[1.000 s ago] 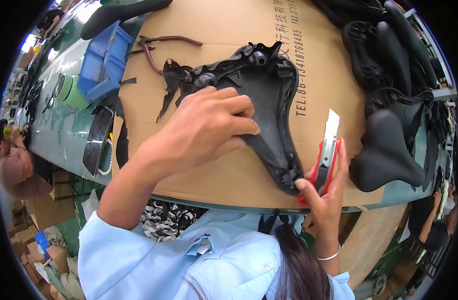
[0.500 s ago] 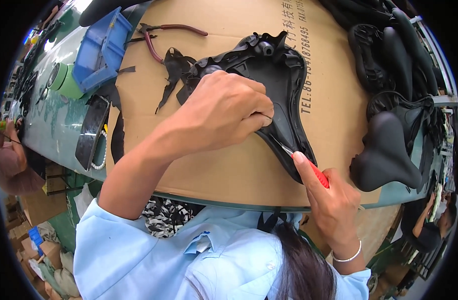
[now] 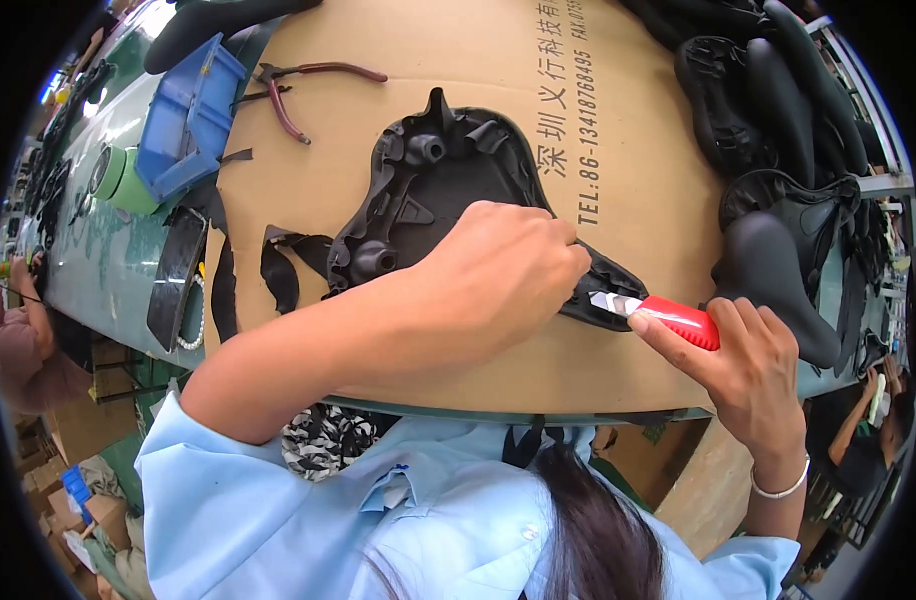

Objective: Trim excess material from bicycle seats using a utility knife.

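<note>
A black bicycle saddle (image 3: pixel 468 185) lies underside up on a sheet of cardboard (image 3: pixel 458 370), its narrow nose pointing to the lower right. Gathered black cover material stands up along its rim. My left hand (image 3: pixel 508 270) is closed over the saddle near the nose, fingers pinched on its edge; the fingertips are partly hidden. In my right hand (image 3: pixel 748 360) is a red utility knife (image 3: pixel 683 322), with the metal blade end against the nose just beside my left fingers. A loose strip of black cover material (image 3: pixel 280 275) lies by the saddle's left side.
Red-handled cutting pliers (image 3: pixel 288 100) lie beyond the saddle. At the left are a blue plastic bin (image 3: pixel 188 130), a green round container (image 3: pixel 113 180) and a phone-like black slab (image 3: pixel 176 280) with a beaded strap. Several black saddles (image 3: pixel 778 270) pile up at the right.
The saddle has turned clockwise, its nose swinging to the right. My left hand has shifted right and down along it. My right hand has moved right with the knife, now more level.
</note>
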{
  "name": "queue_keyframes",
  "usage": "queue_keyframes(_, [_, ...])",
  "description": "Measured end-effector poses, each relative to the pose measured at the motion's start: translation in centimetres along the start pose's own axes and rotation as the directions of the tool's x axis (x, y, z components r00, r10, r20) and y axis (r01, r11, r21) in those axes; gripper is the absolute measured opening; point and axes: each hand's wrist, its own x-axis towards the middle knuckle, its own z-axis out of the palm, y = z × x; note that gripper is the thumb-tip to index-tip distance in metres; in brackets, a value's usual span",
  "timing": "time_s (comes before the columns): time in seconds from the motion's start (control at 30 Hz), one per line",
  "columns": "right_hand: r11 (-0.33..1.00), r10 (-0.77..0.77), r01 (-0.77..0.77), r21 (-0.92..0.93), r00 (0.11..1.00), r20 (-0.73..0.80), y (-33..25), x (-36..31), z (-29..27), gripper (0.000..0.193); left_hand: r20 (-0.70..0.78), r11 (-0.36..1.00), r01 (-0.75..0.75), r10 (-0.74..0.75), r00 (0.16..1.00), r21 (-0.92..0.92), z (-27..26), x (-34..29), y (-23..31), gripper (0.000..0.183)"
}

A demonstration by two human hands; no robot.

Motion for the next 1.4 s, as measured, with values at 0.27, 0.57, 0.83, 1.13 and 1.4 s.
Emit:
queue_keyframes(0.27, [0.994,0.04,-0.036,0.106,0.999,-0.035,3.9,-1.0,2.3,0.058,0.35,0.664,0.402,-0.219,0.911,-0.631,-2.3,1.4,-2.0,0.014])
queue_keyframes(0.57, [-0.634,0.314,-0.268,0.726,0.768,0.558,-5.6,1.3,2.6,0.054,0.247,0.639,0.358,-0.26,0.934,-0.681,-2.2,3.6,-4.2,0.017])
queue_keyframes(0.83, [-0.58,0.2,-0.402,0.709,0.773,0.602,-7.0,3.2,-0.1,0.055,0.131,0.2,0.204,-0.328,0.936,-0.958,-0.3,3.8,-4.8,0.012])
queue_keyframes(1.13, [-0.347,0.409,-0.368,0.863,0.768,0.492,-6.2,1.7,0.9,0.045,-0.242,0.832,-0.009,-0.152,0.958,-0.555,-2.5,2.7,-5.5,0.019])
queue_keyframes(1.4, [-0.154,0.663,-0.165,0.974,0.714,0.226,-6.2,7.2,5.2,0.037,-0.357,0.83,0.413,-0.541,0.762,-0.376,-2.6,-3.1,-1.5,0.017])
